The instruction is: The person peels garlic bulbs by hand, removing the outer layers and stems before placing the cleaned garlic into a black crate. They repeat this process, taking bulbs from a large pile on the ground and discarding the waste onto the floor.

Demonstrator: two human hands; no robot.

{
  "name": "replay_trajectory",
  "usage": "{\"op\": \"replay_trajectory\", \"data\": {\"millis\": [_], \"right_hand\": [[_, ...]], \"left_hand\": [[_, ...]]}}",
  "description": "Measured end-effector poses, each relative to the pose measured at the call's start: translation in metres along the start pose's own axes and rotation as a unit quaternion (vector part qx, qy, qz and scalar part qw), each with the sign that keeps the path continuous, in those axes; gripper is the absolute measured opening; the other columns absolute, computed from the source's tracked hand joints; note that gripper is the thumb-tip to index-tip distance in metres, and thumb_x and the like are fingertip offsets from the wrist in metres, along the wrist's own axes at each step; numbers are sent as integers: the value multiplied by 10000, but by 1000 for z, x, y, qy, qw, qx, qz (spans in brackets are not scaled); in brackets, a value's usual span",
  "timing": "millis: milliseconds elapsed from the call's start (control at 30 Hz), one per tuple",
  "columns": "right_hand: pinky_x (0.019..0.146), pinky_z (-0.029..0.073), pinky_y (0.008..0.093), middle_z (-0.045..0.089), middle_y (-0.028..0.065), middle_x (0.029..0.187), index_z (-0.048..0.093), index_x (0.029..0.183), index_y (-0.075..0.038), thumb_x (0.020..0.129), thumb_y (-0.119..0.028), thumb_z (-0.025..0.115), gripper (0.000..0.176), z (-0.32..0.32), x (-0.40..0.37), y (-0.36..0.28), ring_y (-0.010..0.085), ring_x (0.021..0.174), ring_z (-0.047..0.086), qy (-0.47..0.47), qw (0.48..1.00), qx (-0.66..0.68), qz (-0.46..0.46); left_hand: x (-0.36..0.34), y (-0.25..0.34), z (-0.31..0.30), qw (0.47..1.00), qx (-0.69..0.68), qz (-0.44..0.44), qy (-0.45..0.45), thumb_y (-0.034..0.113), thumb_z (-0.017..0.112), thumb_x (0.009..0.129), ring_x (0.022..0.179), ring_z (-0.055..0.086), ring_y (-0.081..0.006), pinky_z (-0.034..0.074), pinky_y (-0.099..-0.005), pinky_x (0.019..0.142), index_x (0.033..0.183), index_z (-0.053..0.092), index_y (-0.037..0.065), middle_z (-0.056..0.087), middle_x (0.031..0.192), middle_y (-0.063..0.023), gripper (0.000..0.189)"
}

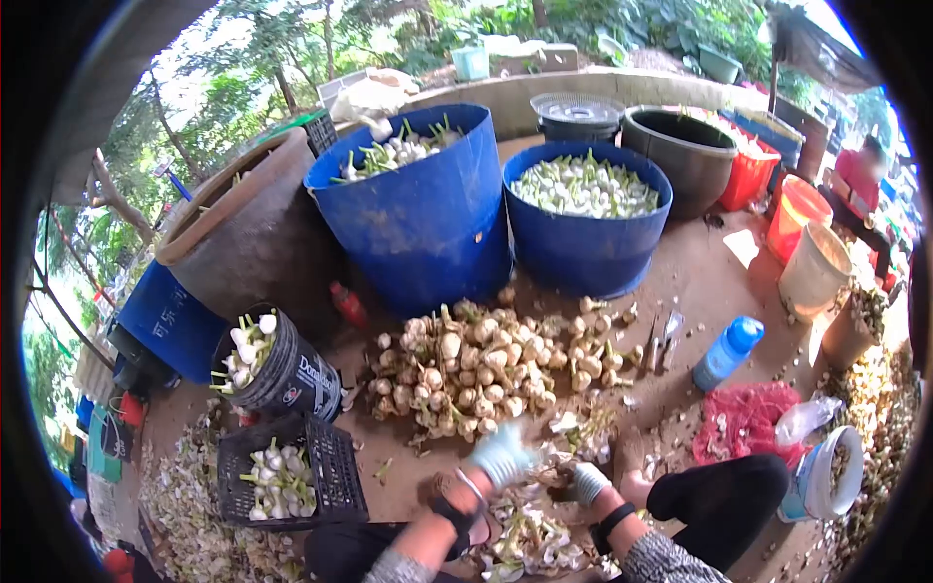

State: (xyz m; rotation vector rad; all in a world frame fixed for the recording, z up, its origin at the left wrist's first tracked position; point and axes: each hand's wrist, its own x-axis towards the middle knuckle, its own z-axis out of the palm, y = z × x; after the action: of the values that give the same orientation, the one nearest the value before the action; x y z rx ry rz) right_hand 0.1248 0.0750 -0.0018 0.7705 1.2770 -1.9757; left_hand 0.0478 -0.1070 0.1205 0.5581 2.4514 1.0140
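White and purplish papery garlic skins (530, 546) lie nearest, on the ground between the person's legs. Just beyond, the left hand (503, 455), in a pale knitted glove, is motion-blurred; its grip cannot be told. The right hand (589, 482), gloved alike, has its fingers bent beside a ragged brown clump of dry stalks and skin (552, 470); whether they close on it is unclear. Left of the hands, a black plastic lattice crate (340, 468) holds cleaned white bulbs with short green stems (282, 481).

Past the hands, round, tan, soil-stained garlic bulbs (476, 364) lie heaped on the brown ground, some with stubby stalks and dull, rough skins. Farther back, a wide blue plastic tub (583, 238) brims with glossy white, green-stemmed bulbs (586, 185).
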Motion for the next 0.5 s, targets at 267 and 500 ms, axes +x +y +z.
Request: {"op": "replay_trajectory", "data": {"millis": [267, 500], "right_hand": [[760, 474, 312, 617, 121, 968, 576, 1003, -13, 830, -120, 478, 225, 14, -36, 22, 272, 833, 596, -25, 823, -407, -395], [673, 443, 274, 632, 55, 814, 595, 958, 42, 846, -213, 558, 281, 28, -60, 4, 97, 732, 536, -112, 947, -153, -260]], "left_hand": [[-69, -49, 116, 988, -50, -92, 116, 504, 705, 609, 679, 620, -282, 484, -372, 613, 1018, 596, 75, 636, 793, -168, 603], [-88, -19, 93, 970, -203, -47, 125, 489, 730, 625, 735, 606, -158, 473, -283, 685, 1166, 518, 22, 643, 870, -123, 744]]}}
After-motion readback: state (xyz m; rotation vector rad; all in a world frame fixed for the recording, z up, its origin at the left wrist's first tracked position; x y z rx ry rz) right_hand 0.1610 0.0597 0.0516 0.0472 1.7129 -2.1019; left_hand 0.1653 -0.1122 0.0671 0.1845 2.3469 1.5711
